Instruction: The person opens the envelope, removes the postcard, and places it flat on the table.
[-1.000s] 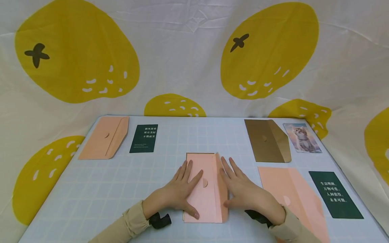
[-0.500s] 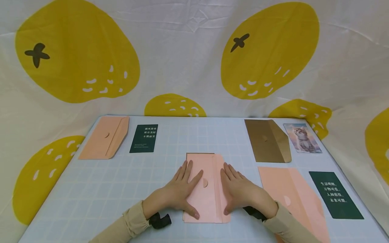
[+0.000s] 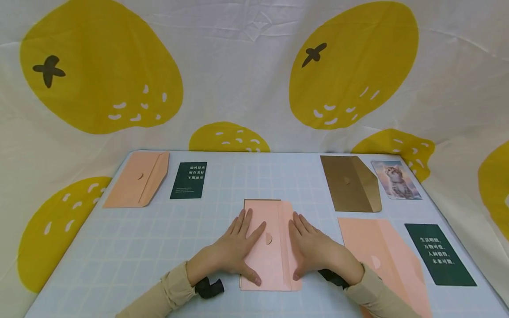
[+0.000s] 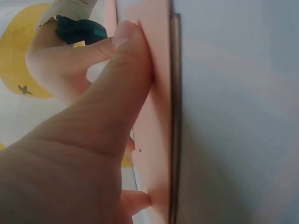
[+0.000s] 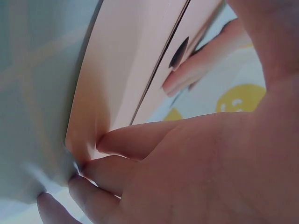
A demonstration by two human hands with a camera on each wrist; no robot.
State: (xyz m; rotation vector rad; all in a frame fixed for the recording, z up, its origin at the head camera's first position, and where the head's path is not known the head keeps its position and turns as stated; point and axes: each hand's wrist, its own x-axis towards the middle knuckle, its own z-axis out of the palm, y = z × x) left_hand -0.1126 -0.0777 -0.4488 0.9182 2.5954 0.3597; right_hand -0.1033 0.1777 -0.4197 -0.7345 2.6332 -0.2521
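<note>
In the head view a pink envelope (image 3: pixel 264 260) lies at the middle front of the table, its flap on the right side lying flat. Beneath it, a thin brown edge (image 3: pixel 262 200) of another layer shows along the top. My left hand (image 3: pixel 236 249) rests on the envelope's left part with fingers spread, thumb toward the near end. Over the flap's right edge my right hand (image 3: pixel 316 247) touches with straight fingers. The left wrist view shows the thumb (image 4: pixel 124 79) pressing the pink surface above the stacked dark layer. In the right wrist view, fingertips meet the flap's edge (image 5: pixel 81 121).
Another pink envelope (image 3: pixel 383 260) lies partly under the right forearm, beside a dark green card (image 3: pixel 440 255). Behind them are a brown envelope (image 3: pixel 350 184) and a kitten picture card (image 3: pixel 396 180). Back left hold a peach envelope (image 3: pixel 133 179) and a green card (image 3: pixel 188 180).
The right hand has moved slightly toward the person, and the envelope's flap, raised a second ago, now lies flat under its fingers. The left hand has stayed in place.
</note>
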